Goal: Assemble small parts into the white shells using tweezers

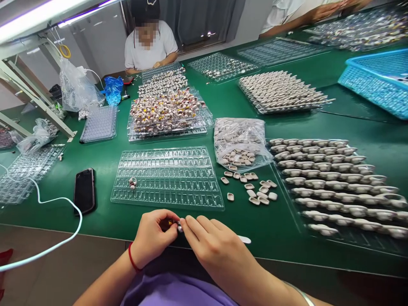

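Observation:
My left hand (pixel 154 234) and my right hand (pixel 208 242) meet at the table's near edge. Both are pinched on one small silvery part with a yellow spot (pixel 177 225). A white flat tool (pixel 245 239) sticks out from under my right hand. Just beyond lies a clear plastic compartment tray (pixel 167 177), with one finished part (pixel 132 182) in a left slot. To its right lie loose beige shell pieces (pixel 255 191) and an open plastic bag (pixel 239 142) of more.
A black phone (pixel 84 190) and a white cable (pixel 47 199) lie at left. Filled trays of beige shells (pixel 334 187) sit at right, trays of assembled parts (pixel 165 112) behind. A blue basket (pixel 379 78) stands far right. Another person (pixel 149 42) sits across the green table (pixel 287 229).

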